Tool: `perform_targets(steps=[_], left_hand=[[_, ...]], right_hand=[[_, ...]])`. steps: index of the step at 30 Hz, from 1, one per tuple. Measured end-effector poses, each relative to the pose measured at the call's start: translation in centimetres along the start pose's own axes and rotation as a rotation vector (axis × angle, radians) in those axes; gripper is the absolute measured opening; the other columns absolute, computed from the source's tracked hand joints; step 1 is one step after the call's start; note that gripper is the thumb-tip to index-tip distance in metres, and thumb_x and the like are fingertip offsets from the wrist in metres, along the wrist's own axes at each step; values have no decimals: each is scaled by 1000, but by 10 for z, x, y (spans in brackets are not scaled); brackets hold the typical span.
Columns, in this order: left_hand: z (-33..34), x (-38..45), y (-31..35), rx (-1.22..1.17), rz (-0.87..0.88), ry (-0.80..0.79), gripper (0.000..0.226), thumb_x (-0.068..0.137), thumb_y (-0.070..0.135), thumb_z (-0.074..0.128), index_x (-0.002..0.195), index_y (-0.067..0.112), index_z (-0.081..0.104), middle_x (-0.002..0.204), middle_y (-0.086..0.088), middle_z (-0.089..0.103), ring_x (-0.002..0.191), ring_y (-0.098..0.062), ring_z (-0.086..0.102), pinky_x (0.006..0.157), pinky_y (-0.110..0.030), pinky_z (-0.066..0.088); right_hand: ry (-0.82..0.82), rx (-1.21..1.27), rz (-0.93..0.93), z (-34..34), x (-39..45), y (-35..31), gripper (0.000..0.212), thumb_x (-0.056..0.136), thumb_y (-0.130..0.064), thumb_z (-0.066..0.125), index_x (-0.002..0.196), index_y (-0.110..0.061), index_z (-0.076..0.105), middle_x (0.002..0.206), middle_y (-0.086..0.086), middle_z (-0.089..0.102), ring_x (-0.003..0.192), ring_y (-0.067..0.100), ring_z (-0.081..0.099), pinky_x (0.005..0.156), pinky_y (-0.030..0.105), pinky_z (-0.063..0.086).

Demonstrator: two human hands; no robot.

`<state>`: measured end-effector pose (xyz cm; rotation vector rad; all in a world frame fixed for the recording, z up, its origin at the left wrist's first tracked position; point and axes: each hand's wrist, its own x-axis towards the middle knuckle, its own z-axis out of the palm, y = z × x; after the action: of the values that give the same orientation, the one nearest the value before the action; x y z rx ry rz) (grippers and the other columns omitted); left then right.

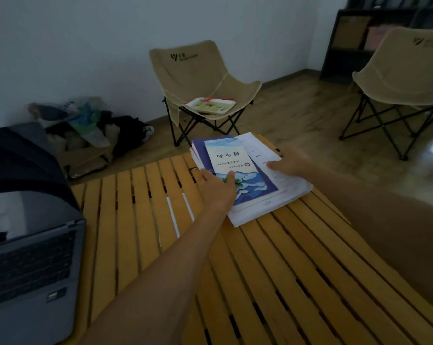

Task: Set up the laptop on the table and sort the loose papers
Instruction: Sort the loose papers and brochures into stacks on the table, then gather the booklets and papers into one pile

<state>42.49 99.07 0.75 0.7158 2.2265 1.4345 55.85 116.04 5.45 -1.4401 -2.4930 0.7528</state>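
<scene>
Two hands reach out to a stack of papers (pixel 252 175) at the far end of the slatted table (pixel 272 270). On top of the stack lies a blue booklet (pixel 233 165) with waves on it. The left hand (pixel 219 186) lies flat on the booklet's near edge, fingers straight. The right hand (pixel 291 161) rests on the white sheets at the stack's right side, thumb on top; its fingers are hidden, so I cannot tell if it grips. An open laptop (pixel 29 257) sits at the table's left edge, well apart from the papers. Behind the table stands a tan chair (pixel 200 78) with a tray (pixel 210 105) on its seat.
</scene>
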Motion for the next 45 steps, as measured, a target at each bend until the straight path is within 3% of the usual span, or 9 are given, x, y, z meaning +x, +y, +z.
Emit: perform_targets(steps=[5, 9, 13, 20, 25, 29, 32, 37, 45], left_hand=[[-38, -42, 4, -24, 29, -79, 59, 95, 46, 55, 139, 11, 39, 136, -6, 49, 121, -23, 54, 93, -39, 53], [-102, -115, 5, 96, 137, -78, 15, 102, 27, 48, 114, 20, 53, 109, 11, 48, 94, 0, 48, 77, -10, 31], [-187, -187, -12, 242, 161, -57, 41, 101, 29, 50, 139, 14, 49, 143, -2, 49, 130, -15, 47, 98, -20, 35], [-344, -323, -41, 488, 148, 71, 25, 99, 26, 52, 119, 18, 64, 119, 3, 61, 111, -12, 58, 94, -24, 47], [-459, -393, -77, 611, 167, 332, 12, 94, 21, 59, 105, 24, 63, 102, 9, 60, 96, -5, 60, 86, -23, 50], [-528, -420, -104, 592, 158, 531, 25, 92, 26, 63, 115, 29, 54, 108, 12, 53, 93, -3, 56, 74, -16, 45], [-575, -410, -128, 539, -39, 661, 58, 88, 39, 67, 136, 20, 41, 132, 1, 44, 115, -18, 51, 92, -35, 48], [-610, -365, -157, 712, -247, 367, 113, 69, 74, 68, 154, 16, 20, 159, -7, 27, 144, -27, 30, 115, -48, 31], [-607, -322, -164, 847, -148, 229, 100, 63, 72, 71, 142, 21, 37, 138, -2, 50, 123, -24, 49, 103, -43, 44]], right_hand=[[144, -272, -83, 11, -55, -18, 40, 93, -39, 56, 122, -12, 52, 123, 13, 57, 113, 31, 56, 98, 49, 48], [128, -374, -138, 28, -122, -52, 41, 95, -36, 51, 130, -13, 47, 132, 14, 49, 121, 32, 46, 100, 45, 40], [25, -264, -211, 49, -201, -90, 45, 94, -35, 58, 132, -15, 48, 132, 10, 50, 121, 27, 47, 100, 44, 46], [-74, -180, -429, 94, -341, -183, 35, 93, -35, 61, 123, -18, 58, 122, 5, 61, 102, 18, 57, 84, 32, 52], [-234, -57, -655, 151, -427, -279, 43, 95, -34, 60, 135, -18, 55, 135, 3, 57, 120, 20, 55, 95, 32, 46], [-418, 109, -737, 211, -480, -351, 42, 93, -32, 63, 133, -24, 56, 132, -3, 59, 109, 16, 60, 88, 33, 54], [-505, 201, -716, 258, -498, -400, 55, 90, -41, 68, 140, -27, 47, 137, -5, 54, 104, 12, 58, 77, 26, 52], [-544, 261, -668, 316, -499, -441, 92, 77, -42, 80, 152, -27, 28, 151, -2, 44, 133, 20, 47, 102, 39, 49], [-470, 313, -640, 338, -493, -425, 96, 71, -49, 81, 150, -25, 32, 146, -4, 48, 132, 20, 48, 104, 40, 46]])
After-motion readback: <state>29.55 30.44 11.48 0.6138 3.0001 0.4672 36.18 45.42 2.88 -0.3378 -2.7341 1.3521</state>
